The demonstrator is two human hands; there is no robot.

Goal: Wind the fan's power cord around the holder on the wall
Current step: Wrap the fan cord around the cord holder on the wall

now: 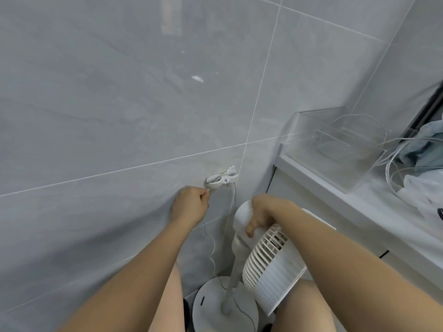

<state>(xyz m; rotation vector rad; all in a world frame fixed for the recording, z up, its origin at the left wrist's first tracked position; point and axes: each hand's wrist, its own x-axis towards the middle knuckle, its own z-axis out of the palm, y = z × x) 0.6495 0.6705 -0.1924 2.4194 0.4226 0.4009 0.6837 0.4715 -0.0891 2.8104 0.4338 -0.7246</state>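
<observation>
A small white holder [221, 179] is stuck to the grey tiled wall, with a loop of thin white power cord [233, 200] lying over it. My left hand [190, 207] is closed on the cord just below and left of the holder. From that hand the cord hangs down along the wall toward the round fan base [211, 300]. My right hand [262, 215] grips the top of the white standing fan [271, 267], whose ribbed head tilts to the right.
A white cabinet counter [335, 200] stands at the right, carrying a clear plastic box [335, 142], loose white cables [393, 161] and bundled cloth [429, 142]. My knees frame the fan base at the bottom. Grey tiled wall fills the left and top.
</observation>
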